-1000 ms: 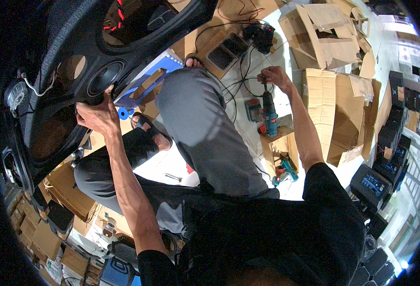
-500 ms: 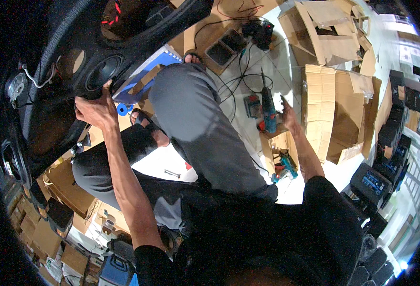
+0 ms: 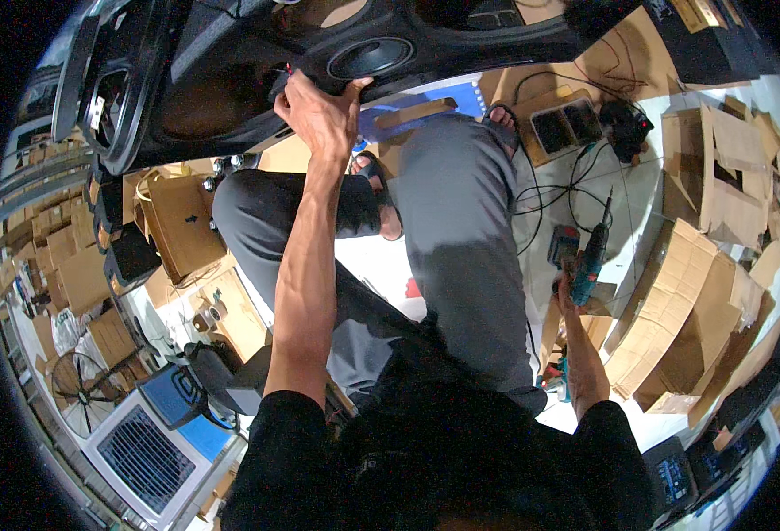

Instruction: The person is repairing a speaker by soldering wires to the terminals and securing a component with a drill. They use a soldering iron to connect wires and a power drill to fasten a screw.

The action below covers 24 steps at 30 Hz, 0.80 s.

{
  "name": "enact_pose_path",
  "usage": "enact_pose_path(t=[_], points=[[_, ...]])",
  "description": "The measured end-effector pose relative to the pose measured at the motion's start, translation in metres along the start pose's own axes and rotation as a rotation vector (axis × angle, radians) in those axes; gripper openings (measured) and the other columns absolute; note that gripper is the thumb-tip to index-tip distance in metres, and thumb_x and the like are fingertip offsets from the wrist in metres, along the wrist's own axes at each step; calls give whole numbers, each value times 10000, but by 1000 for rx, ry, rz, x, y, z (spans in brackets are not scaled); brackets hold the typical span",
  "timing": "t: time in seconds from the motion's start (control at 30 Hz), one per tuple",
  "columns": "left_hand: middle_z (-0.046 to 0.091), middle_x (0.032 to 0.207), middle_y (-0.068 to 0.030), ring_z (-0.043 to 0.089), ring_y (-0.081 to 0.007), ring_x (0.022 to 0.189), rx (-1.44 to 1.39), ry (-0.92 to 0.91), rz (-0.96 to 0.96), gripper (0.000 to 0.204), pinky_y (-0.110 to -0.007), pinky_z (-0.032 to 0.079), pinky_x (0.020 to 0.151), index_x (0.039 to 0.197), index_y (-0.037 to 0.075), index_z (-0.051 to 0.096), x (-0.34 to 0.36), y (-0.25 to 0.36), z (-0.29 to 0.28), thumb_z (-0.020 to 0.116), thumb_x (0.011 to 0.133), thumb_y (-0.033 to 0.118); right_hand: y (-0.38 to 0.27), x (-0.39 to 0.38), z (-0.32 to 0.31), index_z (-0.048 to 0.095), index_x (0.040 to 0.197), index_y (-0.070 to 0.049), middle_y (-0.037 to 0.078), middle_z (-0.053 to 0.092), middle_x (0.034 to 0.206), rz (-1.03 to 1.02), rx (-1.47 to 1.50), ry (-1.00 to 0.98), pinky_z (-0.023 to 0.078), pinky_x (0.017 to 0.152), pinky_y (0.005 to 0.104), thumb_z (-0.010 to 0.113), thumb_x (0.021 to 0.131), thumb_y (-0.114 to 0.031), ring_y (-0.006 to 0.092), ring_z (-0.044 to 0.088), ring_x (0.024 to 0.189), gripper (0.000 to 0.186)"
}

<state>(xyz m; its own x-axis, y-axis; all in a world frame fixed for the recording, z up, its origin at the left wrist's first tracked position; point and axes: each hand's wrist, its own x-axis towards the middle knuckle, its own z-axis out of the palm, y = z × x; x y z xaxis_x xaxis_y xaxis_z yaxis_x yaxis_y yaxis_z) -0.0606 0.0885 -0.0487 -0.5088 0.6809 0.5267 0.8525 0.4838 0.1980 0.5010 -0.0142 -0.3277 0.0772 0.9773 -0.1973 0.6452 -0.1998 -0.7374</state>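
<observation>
My left hand is closed on the lower edge of a large black speaker cabinet, its thumb beside a round speaker cone. A small red bit shows at its fingertips, too small to make out. Down on the right, my right hand is at the handle of a teal and black cordless drill, fingers partly hidden behind it. The drill points away from me with a long bit in its chuck. A dark red-and-black battery pack lies close beside it.
Opened cardboard boxes stand at the right. Black cables coil on the tiled floor near a double-opening tray. Another teal tool lies near my right forearm. An air cooler stands at the lower left.
My view has swung left, so the scene sits further right. My right hand has moved from beside the drill onto its handle. My left hand stays on the cabinet edge.
</observation>
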Motion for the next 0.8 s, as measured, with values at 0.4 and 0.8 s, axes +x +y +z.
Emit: enact_pose_path(t=[0.4,0.8], points=[[560,997,-206,522,-330,1007,-69,37,-5,762,-494,293,951,1112,-46,456,-2,2,-1,814,615,406,-96,-10,-13,449,1292,-33,76,531,1213,27,282,152,393,937,316,587,860,-2,182,492,1097,454],[561,1027,-200,520,-333,1023,-45,25,-1,782,-484,301,934,1160,-58,440,2,5,-3,806,631,387,-302,-26,-11,404,1335,4,215,485,1294,-539,18,-461,414,953,389,550,813,-75,360,534,1090,547]])
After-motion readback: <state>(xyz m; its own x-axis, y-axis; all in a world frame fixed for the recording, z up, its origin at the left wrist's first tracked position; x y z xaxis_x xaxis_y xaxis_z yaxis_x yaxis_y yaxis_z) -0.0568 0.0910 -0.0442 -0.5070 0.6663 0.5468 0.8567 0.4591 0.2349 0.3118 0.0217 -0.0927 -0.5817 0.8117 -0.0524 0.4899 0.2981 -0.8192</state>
